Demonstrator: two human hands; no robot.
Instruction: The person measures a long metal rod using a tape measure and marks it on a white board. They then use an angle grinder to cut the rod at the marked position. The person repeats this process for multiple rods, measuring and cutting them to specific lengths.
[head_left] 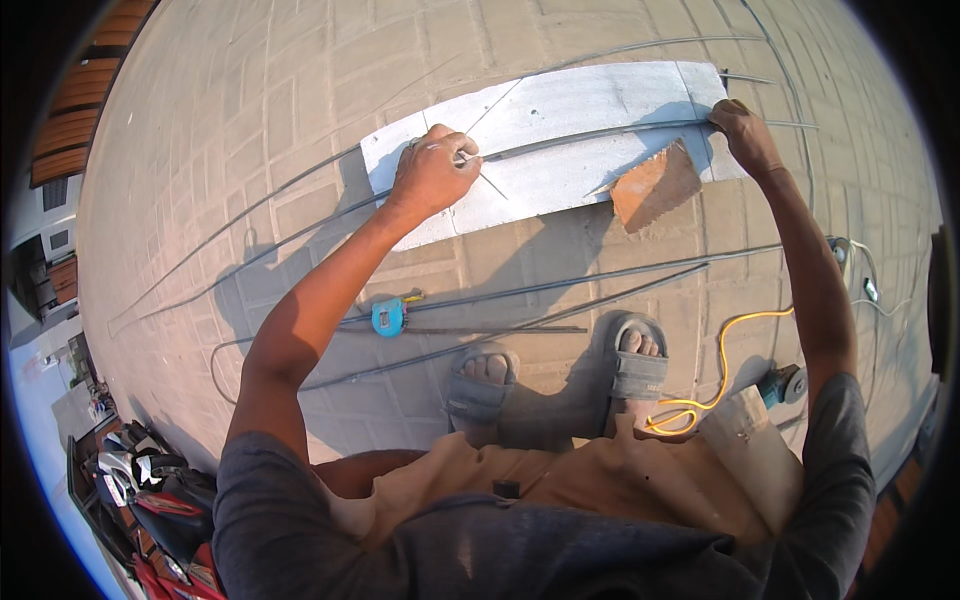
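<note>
A white rectangular board (590,95) lies on the paving, with thin dark lines across it. Over it runs a long dark metal rod (600,133), its left part reaching off across the ground. My right hand (745,138) is closed round this rod at the board's right end. Toward the board's left end my left hand (435,175) is closed, fingers pinched right at the rod. A small pale bit shows between those fingers, too small to make out. Between the hands, a torn brown piece of sandpaper or card (655,188) overhangs the board's near edge.
Nearer me lie more metal rods (600,278) and a blue tape measure (389,317). My sandalled feet (640,365) stand close to them. An angle grinder (782,386) and a yellow cord (722,365) are at right. A motorcycle (165,500) stands at lower left.
</note>
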